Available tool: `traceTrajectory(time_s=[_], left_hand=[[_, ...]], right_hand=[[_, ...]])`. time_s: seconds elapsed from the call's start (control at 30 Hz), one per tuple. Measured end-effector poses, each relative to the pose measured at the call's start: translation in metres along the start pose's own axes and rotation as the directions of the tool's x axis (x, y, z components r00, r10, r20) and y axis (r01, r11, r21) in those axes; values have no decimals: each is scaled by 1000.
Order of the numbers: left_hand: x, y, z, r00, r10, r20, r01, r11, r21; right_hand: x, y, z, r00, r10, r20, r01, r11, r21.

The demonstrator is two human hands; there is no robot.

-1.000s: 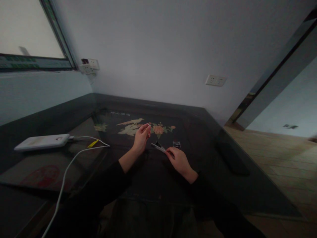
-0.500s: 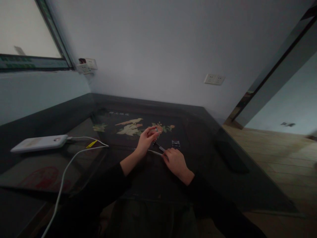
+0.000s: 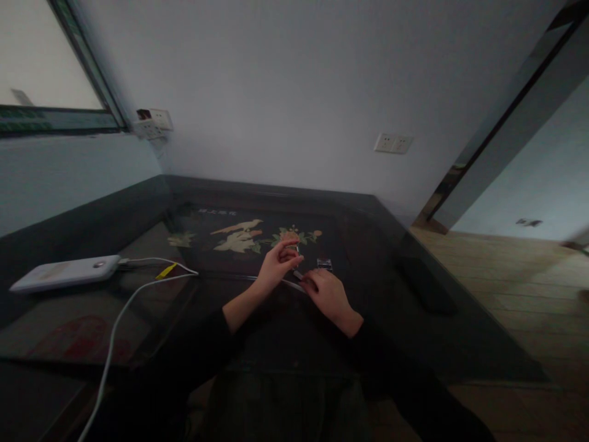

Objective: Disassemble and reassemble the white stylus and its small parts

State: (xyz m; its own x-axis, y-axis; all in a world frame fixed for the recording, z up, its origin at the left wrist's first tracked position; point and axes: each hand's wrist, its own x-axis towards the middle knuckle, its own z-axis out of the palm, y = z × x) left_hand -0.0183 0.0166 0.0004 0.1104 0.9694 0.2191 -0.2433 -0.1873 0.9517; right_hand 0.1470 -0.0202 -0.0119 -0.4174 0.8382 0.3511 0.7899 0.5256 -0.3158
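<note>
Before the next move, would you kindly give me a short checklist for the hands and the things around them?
1. Right hand holding the slim tool: ok.
2. Left hand gripping securely: cannot tell; too small and dim.
3. Small shiny item resting on the table, just beyond the right hand: ok.
4. White cable clear of both hands: ok.
5. White device away from the hands: ok.

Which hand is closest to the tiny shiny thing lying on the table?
The right hand. The shiny thing lies just past its knuckles, while the left hand is farther away, off to the left.
</note>
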Motion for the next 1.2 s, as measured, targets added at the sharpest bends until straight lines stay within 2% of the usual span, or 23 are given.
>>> traceTrajectory(time_s=[0.1, 0.17, 0.23, 0.47, 0.77, 0.9, 1.03, 1.13, 1.2], left_hand=[[-2, 0, 2, 999, -26, 26, 27, 1000, -8], [-5, -1, 3, 998, -47, 49, 48, 999, -19], [-7, -2, 5, 995, -66, 75, 69, 997, -28], [-13, -4, 9, 975, -123, 185, 126, 992, -6], [-11, -7, 8, 968, -127, 215, 105, 988, 110], [-12, -4, 8, 962, -108, 250, 47, 970, 240], [-15, -2, 8, 960, -57, 273, -42, 939, 341], [-18, -2, 7, 959, 124, 254, -229, 866, 444], [-20, -1, 7, 931, 259, 258, -359, 781, 510]], right_hand=[[4, 14, -5, 985, 71, -156, -30, 968, 249], [6, 20, -10, 964, 99, -247, -8, 939, 345], [6, 22, -15, 953, 92, -290, 29, 921, 388], [4, 14, -23, 950, -97, -298, 197, 924, 326], [2, 21, -19, 919, -183, -350, 283, 923, 261], [3, 20, -19, 881, -214, -422, 345, 902, 262], [3, 17, -20, 872, -139, -469, 327, 879, 347], [4, 15, -20, 895, -22, -446, 266, 828, 493], [4, 13, -18, 911, 51, -410, 222, 775, 592]])
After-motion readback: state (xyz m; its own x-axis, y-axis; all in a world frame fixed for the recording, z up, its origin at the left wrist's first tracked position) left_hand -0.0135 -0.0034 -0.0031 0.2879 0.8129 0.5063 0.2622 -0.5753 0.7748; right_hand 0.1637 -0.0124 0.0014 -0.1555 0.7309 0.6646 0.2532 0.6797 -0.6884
